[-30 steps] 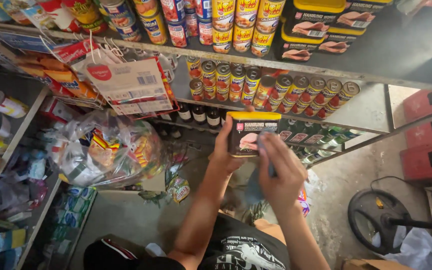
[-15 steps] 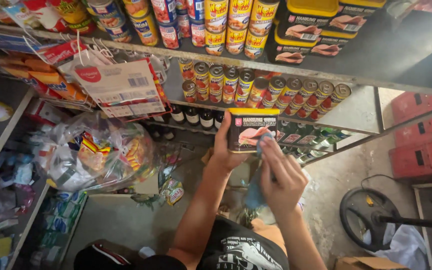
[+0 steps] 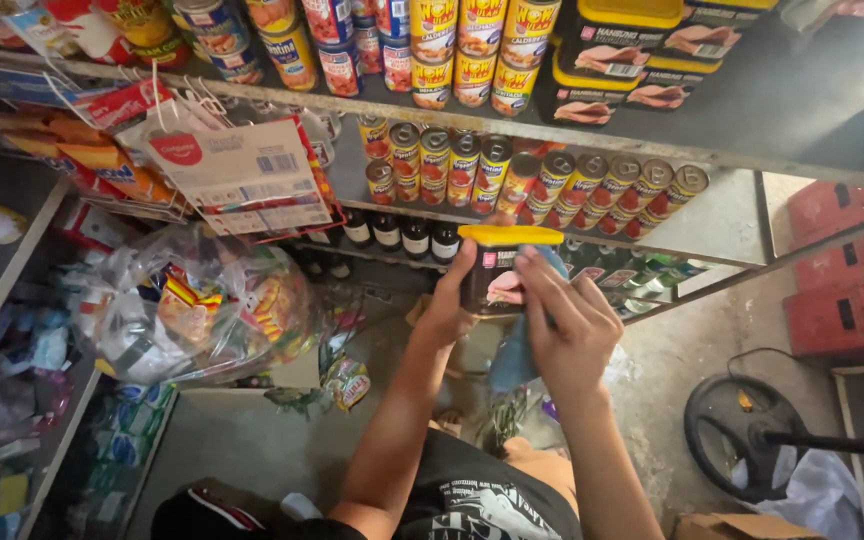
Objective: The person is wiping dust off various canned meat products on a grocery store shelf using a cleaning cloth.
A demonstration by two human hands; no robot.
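Tin [image 3: 497, 280], dark with yellow lid, held mid-frame: left hand [image 3: 449, 300] fingers gripping it, right hand [image 3: 567, 325] fingers pressing a blue cloth [image 3: 514, 355] against it; shelf [image 3: 732, 215] with red-yellow cans [image 3: 552, 180] at 12 o'clock, concrete floor [image 3: 652, 380] below

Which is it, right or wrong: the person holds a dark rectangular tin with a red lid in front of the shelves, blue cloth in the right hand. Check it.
Wrong on one point: the head view shows the lid is yellow, not red. The rest holds: the left hand holds the dark rectangular tin before the shelves, the right hand holding the blue cloth.

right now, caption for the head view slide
Left hand holds a yellow-lidded tin while right hand wipes it with a cloth.
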